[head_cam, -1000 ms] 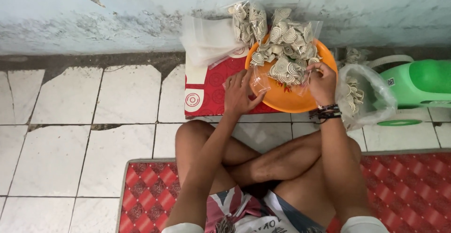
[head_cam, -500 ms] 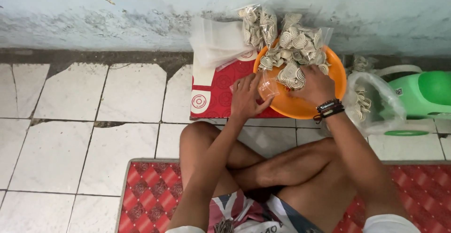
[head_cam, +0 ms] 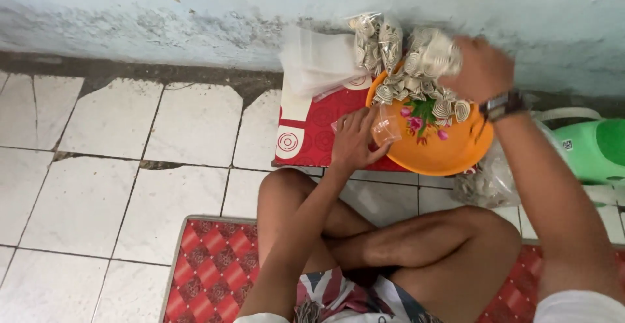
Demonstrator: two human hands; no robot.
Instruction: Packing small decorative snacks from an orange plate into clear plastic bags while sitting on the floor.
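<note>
An orange round tray [head_cam: 449, 157] with a flower print lies on a red patterned cloth [head_cam: 319, 131] by the wall. Several pale spiral-shaped snack pieces [head_cam: 397, 88] are heaped on its far side. My right hand [head_cam: 478, 69], with a dark wristband, is lifted over the heap and closed on a bunch of these spiral pieces [head_cam: 433, 53]. My left hand [head_cam: 355, 142] rests at the tray's left rim and pinches a small clear plastic bag [head_cam: 387, 127].
A stack of clear plastic bags [head_cam: 319, 62] leans on the blue wall. A clear bag of more pieces [head_cam: 488, 183] and a green plastic thing [head_cam: 596, 150] are on the right. My crossed legs rest on a red mat [head_cam: 215, 271] over cracked white tiles.
My right hand has risen from the tray's right side with a bunch of spiral pieces, baring the flower print. My left hand now holds a small clear bag.
</note>
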